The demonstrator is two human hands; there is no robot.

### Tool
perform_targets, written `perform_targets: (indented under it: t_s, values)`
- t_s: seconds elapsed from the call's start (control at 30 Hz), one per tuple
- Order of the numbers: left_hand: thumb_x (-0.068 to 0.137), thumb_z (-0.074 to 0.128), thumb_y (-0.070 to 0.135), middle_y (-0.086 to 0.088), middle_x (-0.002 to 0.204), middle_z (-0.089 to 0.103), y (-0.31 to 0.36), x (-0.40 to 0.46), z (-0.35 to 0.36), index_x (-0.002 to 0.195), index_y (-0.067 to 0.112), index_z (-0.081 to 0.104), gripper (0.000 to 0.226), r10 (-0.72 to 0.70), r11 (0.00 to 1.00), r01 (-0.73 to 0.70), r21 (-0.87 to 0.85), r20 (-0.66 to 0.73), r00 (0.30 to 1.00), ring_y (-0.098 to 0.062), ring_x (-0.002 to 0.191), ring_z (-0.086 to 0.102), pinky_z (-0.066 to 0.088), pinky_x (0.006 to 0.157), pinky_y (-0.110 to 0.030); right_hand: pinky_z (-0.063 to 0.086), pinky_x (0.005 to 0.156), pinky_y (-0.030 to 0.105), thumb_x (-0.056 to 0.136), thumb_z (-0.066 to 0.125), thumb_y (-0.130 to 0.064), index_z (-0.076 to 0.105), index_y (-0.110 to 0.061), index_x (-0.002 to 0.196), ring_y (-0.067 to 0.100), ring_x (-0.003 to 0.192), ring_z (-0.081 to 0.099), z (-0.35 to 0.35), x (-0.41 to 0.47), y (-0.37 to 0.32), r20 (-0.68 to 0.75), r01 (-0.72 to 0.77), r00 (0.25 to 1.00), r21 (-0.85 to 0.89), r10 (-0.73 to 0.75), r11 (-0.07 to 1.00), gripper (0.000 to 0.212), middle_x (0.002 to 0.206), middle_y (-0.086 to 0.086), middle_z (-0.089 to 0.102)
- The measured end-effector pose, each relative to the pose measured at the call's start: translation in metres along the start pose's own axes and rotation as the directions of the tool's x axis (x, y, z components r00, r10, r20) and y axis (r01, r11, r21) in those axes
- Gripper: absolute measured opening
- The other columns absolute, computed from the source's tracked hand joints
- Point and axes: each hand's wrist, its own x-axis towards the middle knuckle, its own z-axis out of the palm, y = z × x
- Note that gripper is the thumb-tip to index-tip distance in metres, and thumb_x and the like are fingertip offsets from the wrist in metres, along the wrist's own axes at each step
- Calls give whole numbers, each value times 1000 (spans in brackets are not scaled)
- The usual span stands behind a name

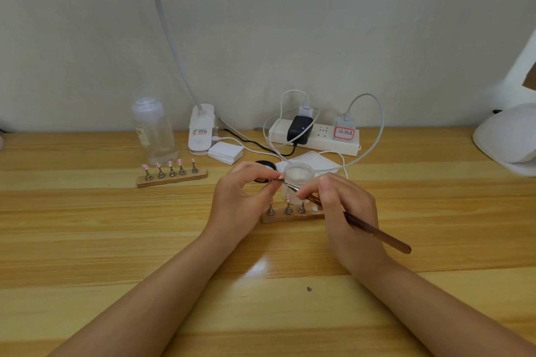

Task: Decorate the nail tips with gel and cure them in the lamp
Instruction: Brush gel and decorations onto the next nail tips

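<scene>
The left hand [243,194] is pinching a small pink nail tip on its metal stem [277,178] between thumb and fingertips, lifting it just above the near wooden stand [290,216]. The right hand [345,211] is grasping a long brown-handled fine brush [374,232] like a pencil, and the brush's point is meeting the held tip. Both grips are clenched round their objects, neither released.

Behind the hands a frosted round jar [298,175] is standing on the pale wooden table [116,240], with a black round lid [265,166] just beside it. Three more pink tips on metal stems are sitting in the near stand, and one slot at its right end is showing bare. A second wooden stand holding five pink tips [171,174] is lying well to the left, near a clear plastic pump bottle [153,132]. The white domed curing lamp [510,142] is waiting at the far right edge.

To do this stroke well, it probably helps to be bracing the two hands against each other, keeping the tip steady and tilted toward the eye, and drawing the brush lightly so the gel is spreading thin without flooding the edges. Smudging looks the likeliest risk when the tip is going back into its slot.
</scene>
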Motion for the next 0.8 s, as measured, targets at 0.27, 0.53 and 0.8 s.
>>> perform_targets:
  t_s: [0.27, 0.53, 0.8]
  values:
    - [74, 71, 3, 4, 82, 62, 0, 0, 0, 83, 18, 70, 17, 4, 1000, -4, 23, -13, 1000, 5, 79, 54, 41, 73, -6, 46, 63, 29, 93, 32, -29, 64, -21, 75, 9, 73, 58, -1, 1, 0, -58, -53, 997, -1, 53, 999, 38, 73, -3, 62]
    - [74, 71, 0, 7, 83, 61, 0, 0, 0, 86, 17, 69, 21, 0, 999, 0, 36, -12, 1000, 6, 79, 54, 41, 74, -7, 48, 65, 30, 93, 32, -26, 64, -20, 72, 8, 73, 59, -1, 1, -3, -5, -24, 1000, 15, 24, 1000, 38, 70, -8, 63]
    - [74, 71, 2, 5, 83, 62, 1, 0, 0, 84, 17, 69, 17, -9, 999, 10, 40, -5, 1000, 6, 79, 54, 40, 74, -6, 46, 66, 29, 93, 32, -29, 64, -19, 75, 9, 74, 58, -2, 1, -1, -52, -54, 997, -7, 54, 999, 38, 72, -5, 62]
